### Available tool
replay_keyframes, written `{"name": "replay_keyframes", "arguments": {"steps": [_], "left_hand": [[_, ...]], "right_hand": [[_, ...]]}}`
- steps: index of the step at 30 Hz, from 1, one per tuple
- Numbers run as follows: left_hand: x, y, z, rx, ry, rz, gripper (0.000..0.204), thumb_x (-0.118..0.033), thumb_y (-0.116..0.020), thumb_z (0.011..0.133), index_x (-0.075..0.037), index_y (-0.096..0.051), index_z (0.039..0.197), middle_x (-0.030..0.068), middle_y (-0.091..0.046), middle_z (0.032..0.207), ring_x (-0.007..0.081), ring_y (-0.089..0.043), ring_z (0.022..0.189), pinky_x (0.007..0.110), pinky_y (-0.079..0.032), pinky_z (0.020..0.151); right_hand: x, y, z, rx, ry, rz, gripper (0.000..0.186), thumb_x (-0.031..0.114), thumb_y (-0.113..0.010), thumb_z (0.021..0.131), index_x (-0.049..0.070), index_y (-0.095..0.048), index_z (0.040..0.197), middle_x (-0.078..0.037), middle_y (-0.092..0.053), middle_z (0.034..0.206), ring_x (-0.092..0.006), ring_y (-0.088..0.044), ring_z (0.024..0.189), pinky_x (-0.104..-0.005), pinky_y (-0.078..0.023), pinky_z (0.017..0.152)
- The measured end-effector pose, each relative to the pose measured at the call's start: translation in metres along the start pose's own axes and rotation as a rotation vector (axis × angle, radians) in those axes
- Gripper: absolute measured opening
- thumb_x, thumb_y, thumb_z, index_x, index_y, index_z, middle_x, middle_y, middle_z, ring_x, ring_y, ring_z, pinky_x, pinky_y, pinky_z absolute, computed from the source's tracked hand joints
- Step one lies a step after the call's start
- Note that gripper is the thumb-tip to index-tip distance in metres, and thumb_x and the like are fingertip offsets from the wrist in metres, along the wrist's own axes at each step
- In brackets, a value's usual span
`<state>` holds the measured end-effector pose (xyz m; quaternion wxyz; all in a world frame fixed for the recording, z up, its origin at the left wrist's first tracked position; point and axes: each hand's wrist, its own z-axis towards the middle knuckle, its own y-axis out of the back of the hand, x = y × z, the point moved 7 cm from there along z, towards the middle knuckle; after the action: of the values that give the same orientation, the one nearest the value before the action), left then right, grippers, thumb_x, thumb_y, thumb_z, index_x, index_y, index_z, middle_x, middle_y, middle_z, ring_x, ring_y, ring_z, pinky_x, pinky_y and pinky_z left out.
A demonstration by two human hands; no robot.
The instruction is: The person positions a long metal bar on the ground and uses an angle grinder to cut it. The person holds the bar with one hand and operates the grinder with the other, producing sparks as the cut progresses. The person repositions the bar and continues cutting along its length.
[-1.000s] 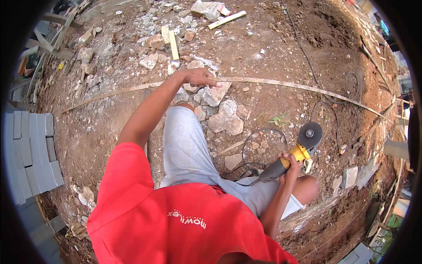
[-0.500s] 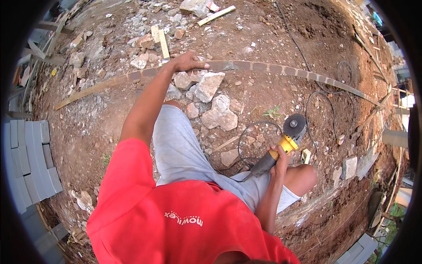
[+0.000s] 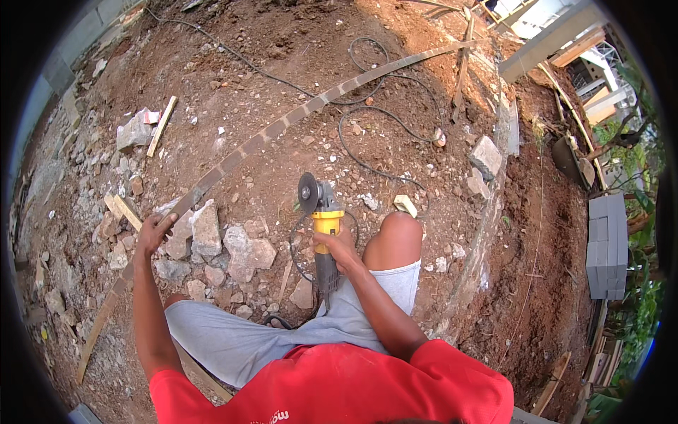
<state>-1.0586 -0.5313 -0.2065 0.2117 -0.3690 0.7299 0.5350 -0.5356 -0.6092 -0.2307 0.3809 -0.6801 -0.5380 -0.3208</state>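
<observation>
My right hand [image 3: 339, 247] is wrapped round the yellow and black body of an angle grinder [image 3: 325, 223]. The grinder stands over my lap, its dark cutting disc [image 3: 308, 192] uppermost and apart from anything else. A long, narrow brown strip [image 3: 275, 128] with lighter bands at intervals runs from lower left to upper right across the ground; I cannot tell its material. My left hand [image 3: 152, 234] grips this strip at the left, its thumb on top and the other fingers partly hidden. Just right of that hand lie several pale broken stones [image 3: 206, 230].
A black cable [image 3: 381, 113] loops over the dirt ahead. Short wood pieces [image 3: 163, 126] lie among rubble at the left. A concrete chunk [image 3: 486, 157] sits at the right by a trench edge. Grey blocks [image 3: 606, 247] are stacked at the far right.
The view has swung to the right, so strip, stones and cable appear shifted left and tilted. The grinder now points more upright. Both hands keep their holds.
</observation>
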Motion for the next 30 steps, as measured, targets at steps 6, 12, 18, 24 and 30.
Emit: {"name": "replay_keyframes", "arguments": {"steps": [6, 12, 18, 24, 30], "left_hand": [[0.004, 0.001, -0.004, -0.032, 0.014, 0.051, 0.062, -0.063, -0.071, 0.093, -0.002, -0.076, 0.099, 0.0037, -0.067, 0.075, 0.0128, -0.064, 0.069, 0.031, -0.051, 0.065], [0.018, 0.005, -0.006, -0.051, 0.083, 0.075, 0.062, -0.063, -0.07, 0.093, -0.003, -0.078, 0.108, 0.004, -0.068, 0.082, 0.0139, -0.064, 0.074, 0.032, -0.051, 0.068], [0.005, 0.001, -0.01, -0.122, 0.015, 0.042, 0.064, -0.068, -0.073, 0.089, -0.004, -0.072, 0.08, 0.0041, -0.066, 0.071, 0.0135, -0.058, 0.066, 0.032, -0.046, 0.062], [-0.005, 0.002, -0.019, -0.162, 0.027, 0.066, 0.065, -0.068, -0.072, 0.089, -0.004, -0.071, 0.079, 0.0043, -0.066, 0.067, 0.0148, -0.061, 0.064, 0.035, -0.048, 0.063], [-0.025, 0.004, -0.043, -0.406, -0.038, 0.307, 0.063, -0.067, -0.074, 0.087, -0.004, -0.072, 0.086, 0.0139, -0.068, 0.069, 0.0298, -0.067, 0.066, 0.043, -0.05, 0.066]], "right_hand": [[0.003, -0.013, 0.005, 0.027, 0.033, -0.029, 0.035, 0.005, -0.076, 0.082, 0.001, -0.061, 0.114, -0.008, -0.071, 0.09, -0.018, -0.073, 0.075, -0.032, -0.06, 0.068], [0.008, -0.02, 0.007, 0.076, 0.005, -0.004, 0.04, 0.002, -0.075, 0.084, 0.002, -0.058, 0.12, -0.008, -0.071, 0.092, -0.018, -0.073, 0.076, -0.0338, -0.061, 0.069], [-0.002, -0.003, 0.012, 0.047, -0.034, -0.068, 0.037, 0.003, -0.076, 0.083, 0.002, -0.06, 0.116, -0.007, -0.071, 0.09, -0.017, -0.072, 0.076, -0.0331, -0.06, 0.069], [0.003, -0.001, 0.011, 0.071, -0.041, -0.043, 0.035, 0.003, -0.075, 0.081, 0.002, -0.061, 0.113, -0.007, -0.071, 0.089, -0.0171, -0.071, 0.075, -0.0318, -0.058, 0.066], [0.007, -0.001, 0.01, 0.047, -0.004, -0.022, 0.036, 0.002, -0.076, 0.082, 0.002, -0.06, 0.114, -0.008, -0.071, 0.088, -0.0175, -0.07, 0.07, -0.0323, -0.058, 0.062]]}}
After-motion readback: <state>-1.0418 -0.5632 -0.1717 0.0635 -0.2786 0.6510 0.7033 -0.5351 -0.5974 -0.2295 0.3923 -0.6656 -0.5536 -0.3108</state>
